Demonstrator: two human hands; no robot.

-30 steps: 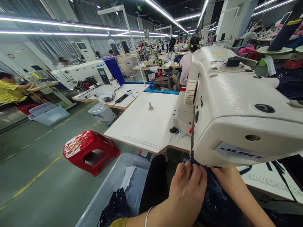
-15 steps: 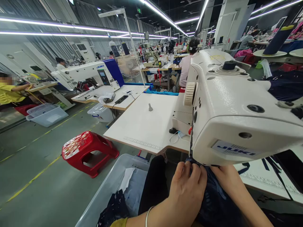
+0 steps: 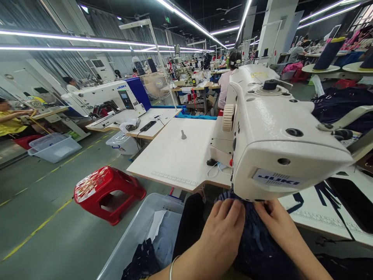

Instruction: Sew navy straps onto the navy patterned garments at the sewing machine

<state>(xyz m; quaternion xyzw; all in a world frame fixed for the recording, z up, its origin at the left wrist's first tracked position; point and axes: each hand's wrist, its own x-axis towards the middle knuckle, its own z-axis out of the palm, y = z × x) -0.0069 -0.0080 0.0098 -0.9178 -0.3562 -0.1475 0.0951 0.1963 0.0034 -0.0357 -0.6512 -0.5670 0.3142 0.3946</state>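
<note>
A white Juki sewing machine (image 3: 274, 132) fills the right of the view. Under its head lies dark navy fabric (image 3: 256, 241). My left hand (image 3: 221, 233) rests on the fabric's left side, fingers pressed onto it just below the machine head. My right hand (image 3: 276, 225) presses on the same fabric to the right, fingertips tucked under the machine's front edge. The needle area is hidden by the machine head. A bracelet sits on my left wrist.
A white work table (image 3: 175, 155) stretches left of the machine. A translucent plastic bin (image 3: 136, 237) with dark cloth stands by my left side, a red stool (image 3: 105, 192) beyond it. Other sewing stations and people fill the hall.
The view has shifted so the machine head sits further left and higher. Both hands stay on the fabric; my left hand has flattened slightly and slid a little left.
</note>
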